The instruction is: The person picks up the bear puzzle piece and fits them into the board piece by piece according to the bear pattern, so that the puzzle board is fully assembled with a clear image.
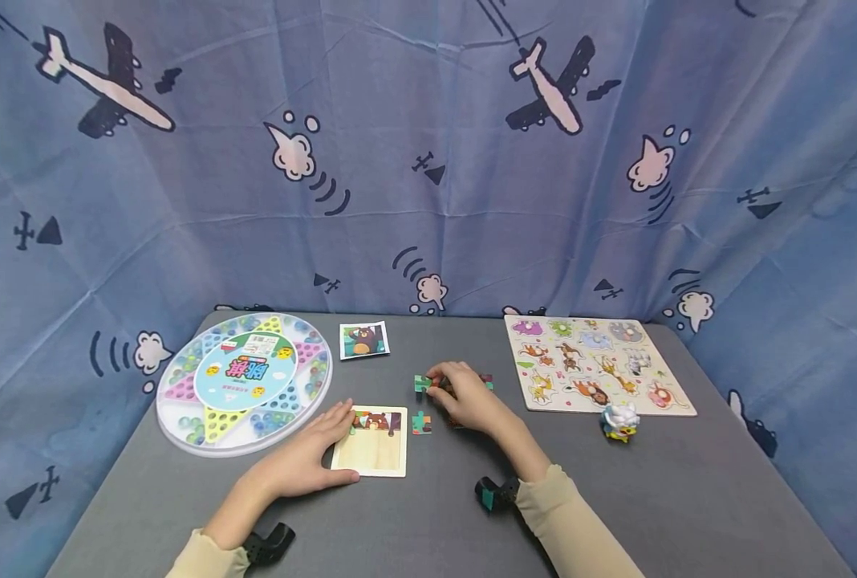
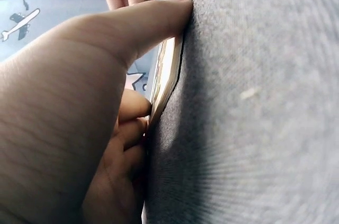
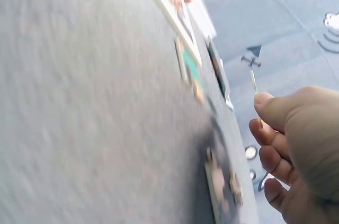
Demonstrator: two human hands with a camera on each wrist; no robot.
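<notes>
A small wooden puzzle tray [image 1: 369, 457] lies flat in front of the person, its top row filled with pieces of a brown bear picture. My left hand [image 1: 302, 453] rests at the tray's left side, fingers extended along the upper left edge and thumb at the near edge. Between thumb and index finger, my right hand [image 1: 472, 397] pinches a green jigsaw piece [image 1: 421, 384], seen edge-on as a thin piece [image 3: 253, 82] in the right wrist view. Below it, a loose teal and orange piece [image 1: 421, 423] lies beside the tray. More pieces are partly hidden under the right hand.
A round marble game board [image 1: 176, 429] stands at the left, and a bear picture card [image 1: 363, 340] lies behind the tray. To the right are a wooden animal puzzle board [image 1: 566, 385] and a small white-topped toy figure [image 1: 619, 421]. A printed curtain [image 1: 428, 160] hangs behind the table.
</notes>
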